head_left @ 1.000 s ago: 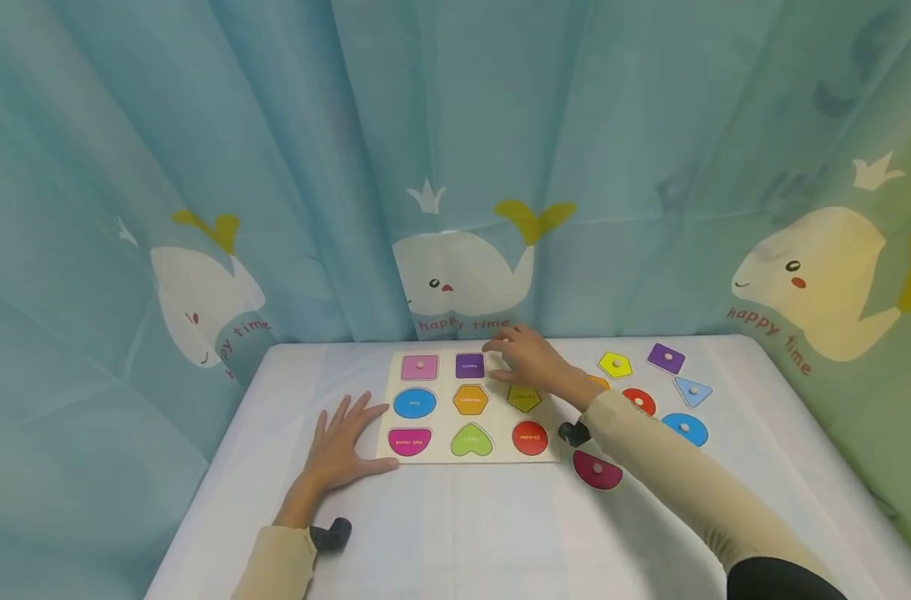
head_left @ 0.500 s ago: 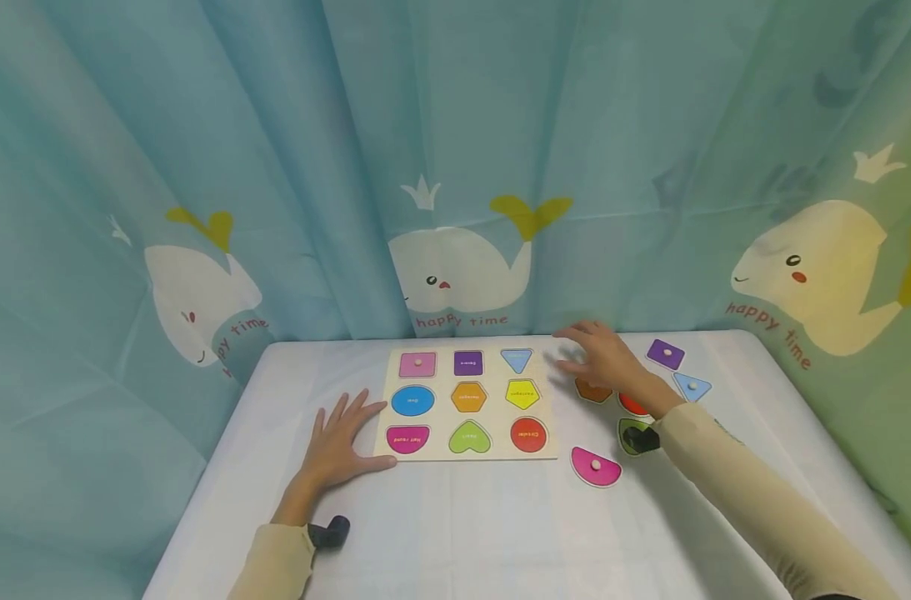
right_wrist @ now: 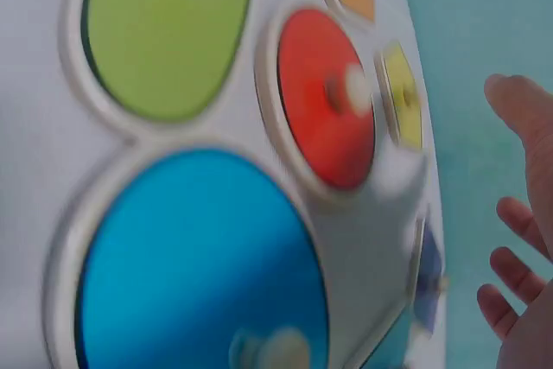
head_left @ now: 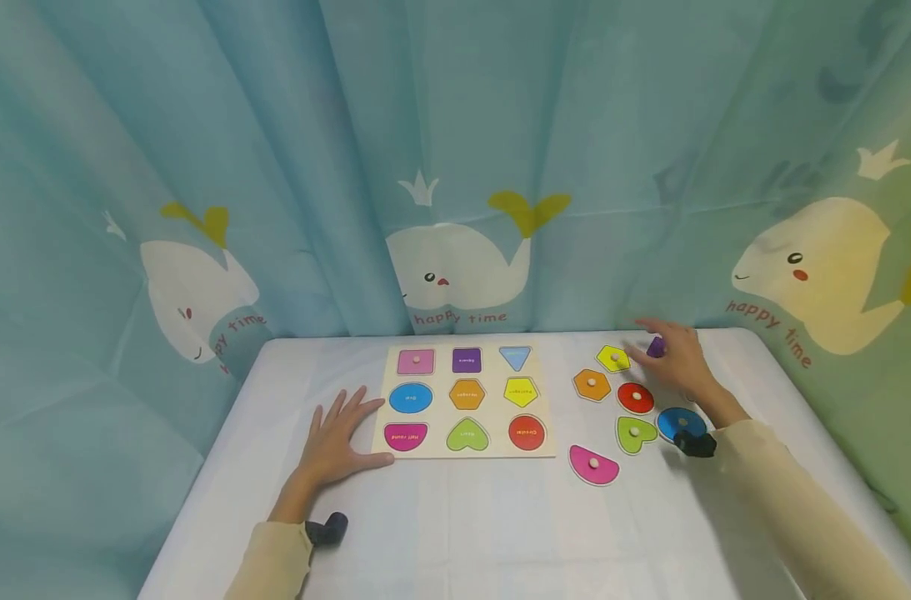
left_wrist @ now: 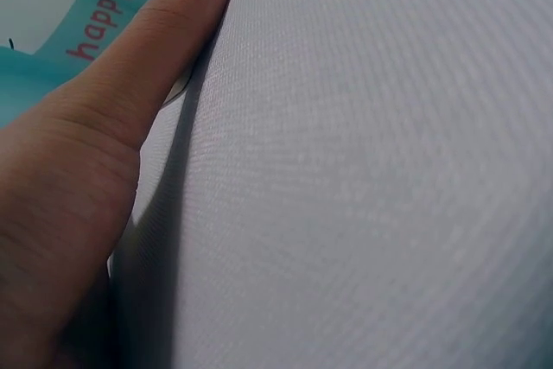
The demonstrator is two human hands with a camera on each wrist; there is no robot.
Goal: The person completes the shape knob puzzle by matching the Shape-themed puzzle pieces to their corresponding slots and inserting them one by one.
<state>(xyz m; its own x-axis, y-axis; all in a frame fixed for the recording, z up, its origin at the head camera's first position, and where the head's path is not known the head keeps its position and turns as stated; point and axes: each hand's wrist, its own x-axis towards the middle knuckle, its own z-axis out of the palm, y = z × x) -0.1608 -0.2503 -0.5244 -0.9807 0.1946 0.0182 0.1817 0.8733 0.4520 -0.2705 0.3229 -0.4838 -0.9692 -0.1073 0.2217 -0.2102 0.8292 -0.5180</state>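
Note:
My left hand [head_left: 335, 442] lies with fingers spread at the left edge of a shape puzzle board [head_left: 428, 417]. Its thumb touches the near corner. A pink rectangle piece [head_left: 416, 362] with a knob sits in the board's far left slot; the other slots show printed shapes. Over the loose pieces on the right hovers my right hand [head_left: 676, 360], holding nothing, fingers relaxed. Beneath it, a purple piece [head_left: 656, 347] is partly covered in the head view. In the right wrist view, the purple piece [right_wrist: 426, 274] stands near the fingertips.
Loose knobbed pieces lie right of the board: a yellow pentagon [head_left: 613, 358], an orange hexagon [head_left: 586, 386], a red circle [head_left: 635, 404], a green heart [head_left: 632, 442], a blue oval [head_left: 678, 419] and a pink half round [head_left: 588, 472]. A whale-print curtain [head_left: 613, 275] hangs behind the table.
My right hand has moved right, from above the board's far right slots to above the purple piece, uncovering the yellow pentagon and other pieces. The left hand stays at the board's edge.

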